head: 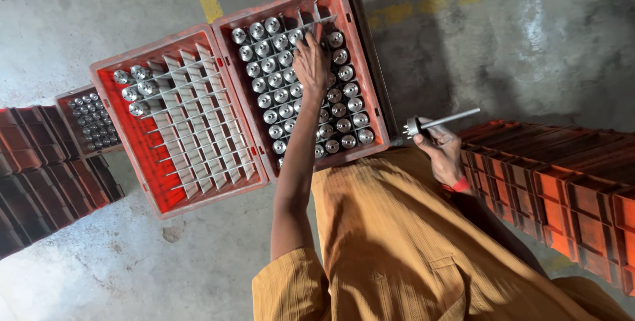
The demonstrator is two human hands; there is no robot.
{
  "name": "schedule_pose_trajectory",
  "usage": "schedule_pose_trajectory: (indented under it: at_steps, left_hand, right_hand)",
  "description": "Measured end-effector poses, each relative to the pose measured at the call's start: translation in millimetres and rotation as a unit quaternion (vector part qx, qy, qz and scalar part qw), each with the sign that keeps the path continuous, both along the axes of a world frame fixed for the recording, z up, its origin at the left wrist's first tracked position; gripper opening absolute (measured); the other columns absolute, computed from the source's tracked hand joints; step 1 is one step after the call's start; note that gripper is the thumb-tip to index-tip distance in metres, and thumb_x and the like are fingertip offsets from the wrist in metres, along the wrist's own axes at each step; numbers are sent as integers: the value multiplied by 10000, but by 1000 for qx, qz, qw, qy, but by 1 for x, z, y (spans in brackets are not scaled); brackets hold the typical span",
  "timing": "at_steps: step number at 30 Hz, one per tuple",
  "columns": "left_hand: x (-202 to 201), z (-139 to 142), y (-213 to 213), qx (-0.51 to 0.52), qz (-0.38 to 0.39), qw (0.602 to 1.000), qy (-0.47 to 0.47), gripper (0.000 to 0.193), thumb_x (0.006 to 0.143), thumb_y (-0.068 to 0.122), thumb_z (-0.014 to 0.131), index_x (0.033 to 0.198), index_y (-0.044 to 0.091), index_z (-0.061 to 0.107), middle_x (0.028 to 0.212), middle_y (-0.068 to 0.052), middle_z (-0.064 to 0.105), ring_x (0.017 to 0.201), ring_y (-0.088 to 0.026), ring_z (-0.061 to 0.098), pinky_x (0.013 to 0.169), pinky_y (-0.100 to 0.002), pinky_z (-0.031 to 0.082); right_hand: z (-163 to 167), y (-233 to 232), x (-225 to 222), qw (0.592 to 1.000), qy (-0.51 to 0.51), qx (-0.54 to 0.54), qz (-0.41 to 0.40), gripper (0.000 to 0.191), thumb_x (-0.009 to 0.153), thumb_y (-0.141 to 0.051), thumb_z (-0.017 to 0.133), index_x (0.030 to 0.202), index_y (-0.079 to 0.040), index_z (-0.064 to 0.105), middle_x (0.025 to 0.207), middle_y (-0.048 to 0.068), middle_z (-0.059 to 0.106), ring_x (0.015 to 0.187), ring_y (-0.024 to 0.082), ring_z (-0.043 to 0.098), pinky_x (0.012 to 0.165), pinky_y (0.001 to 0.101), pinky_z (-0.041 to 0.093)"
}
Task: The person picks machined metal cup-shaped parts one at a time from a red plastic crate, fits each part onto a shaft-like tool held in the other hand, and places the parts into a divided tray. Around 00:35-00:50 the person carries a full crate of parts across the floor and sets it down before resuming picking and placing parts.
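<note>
Two red plastic crates sit side by side on the concrete floor, each split by a grid of dividers so that every metal part stands upright in its own cell, apart from its neighbours. The fuller crate is the landmark: nearly all its cells hold a shiny round-headed metal part, head up. The emptier crate touches its left wall and carries only a handful of parts in its far-left corner; the other cells show bare dividers.

The left hand reaches down into the upper middle of the fuller crate, fingers curled and drawn together over the parts there. It looks to be pinching one of them, though the fingers hide the contact and I cannot tell for sure.

The right hand is held clear of the fuller crate, just past its lower right corner, closed around the head of one loose part whose thin shaft points away to the right. A stack of orange crates stands close beside that hand, and a smaller tray of parts lies beyond the emptier crate.
</note>
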State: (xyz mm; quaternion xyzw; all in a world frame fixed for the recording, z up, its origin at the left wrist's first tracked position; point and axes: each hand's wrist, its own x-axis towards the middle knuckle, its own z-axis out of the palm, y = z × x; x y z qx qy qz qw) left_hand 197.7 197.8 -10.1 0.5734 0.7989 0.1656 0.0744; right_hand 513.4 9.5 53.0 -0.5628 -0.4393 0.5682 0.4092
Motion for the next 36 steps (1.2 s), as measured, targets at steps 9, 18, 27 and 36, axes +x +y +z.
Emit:
schedule_pose_trajectory:
  at_steps: [9, 18, 27, 36]
  left_hand:
    - [-27, 5, -22, 218, -76, 946, -227, 474, 990, 66, 684, 1444, 103, 552, 1510, -237, 524, 1318, -430, 580, 1051, -498, 558]
    - [-183, -1, -130, 235, 36, 971, -34, 371, 888, 13, 760, 1243, 84, 679, 1330, -171, 620, 1283, -396, 569, 1081, -495, 488]
    - [-337, 8, -164, 52, 152, 981, 108, 516, 909, 272, 831, 1323, 65, 604, 1166, -221, 580, 1118, -414, 545, 873, -518, 488]
    - [-364, 20, -116, -55, 218, 974, 35, 445, 852, 349, 831, 1157, 68, 671, 1214, -188, 583, 875, -370, 671, 661, -510, 539]
  right_hand:
    - [4, 2, -13, 1000, 7, -25, 8, 472, 897, -49, 769, 1344, 28, 637, 1294, 128, 709, 1204, 181, 662, 1062, 305, 519]
    - [-2, -20, -24, 999, 11, -42, 11, 430, 940, 3, 721, 1360, 59, 645, 1257, 97, 707, 1126, 132, 637, 1010, 266, 496]
    - [-23, -48, -35, 999, 2, -38, 22, 402, 960, -40, 704, 1352, 19, 640, 1280, 83, 715, 1145, 128, 661, 1029, 276, 510]
    - [-9, -59, -66, 997, -27, -46, 47, 397, 972, -77, 712, 1348, 33, 649, 1291, 83, 704, 1162, 120, 624, 1030, 266, 471]
